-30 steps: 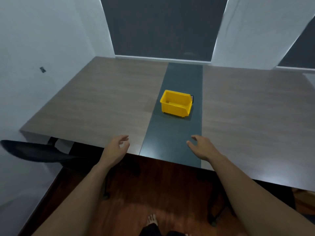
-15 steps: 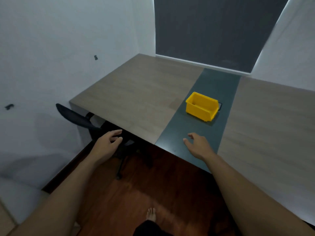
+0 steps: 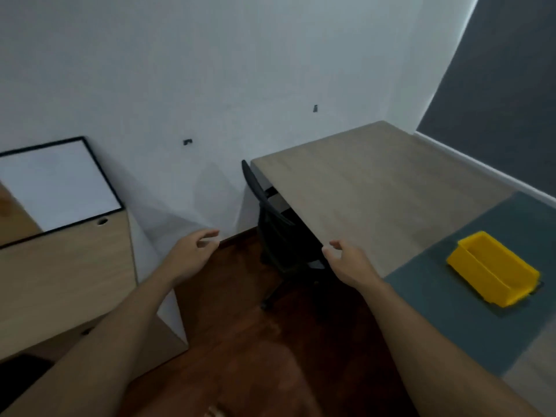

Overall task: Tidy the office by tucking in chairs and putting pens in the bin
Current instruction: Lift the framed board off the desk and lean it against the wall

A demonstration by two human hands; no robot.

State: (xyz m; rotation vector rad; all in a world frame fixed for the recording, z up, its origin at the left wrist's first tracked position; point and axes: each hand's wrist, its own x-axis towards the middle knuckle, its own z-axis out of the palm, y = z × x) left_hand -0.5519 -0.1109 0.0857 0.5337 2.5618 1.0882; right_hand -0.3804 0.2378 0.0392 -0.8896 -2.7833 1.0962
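Observation:
A yellow bin stands on the dark strip of the wooden desk at the right. A black office chair sits pushed under the desk's near left edge, its backrest showing beside the wall. My left hand hovers over the floor left of the chair, fingers apart, holding nothing. Over the desk's edge, just right of the chair, my right hand floats with loosely curled fingers, also holding nothing. No pens are visible.
A low wooden cabinet with a black-framed white board on top stands at the left. A white wall runs behind. Dark red wooden floor lies between cabinet and desk.
The view has swung left: the bin and desk slid to the right, and the cabinet came into sight. Both hands stay empty and have moved toward the chair.

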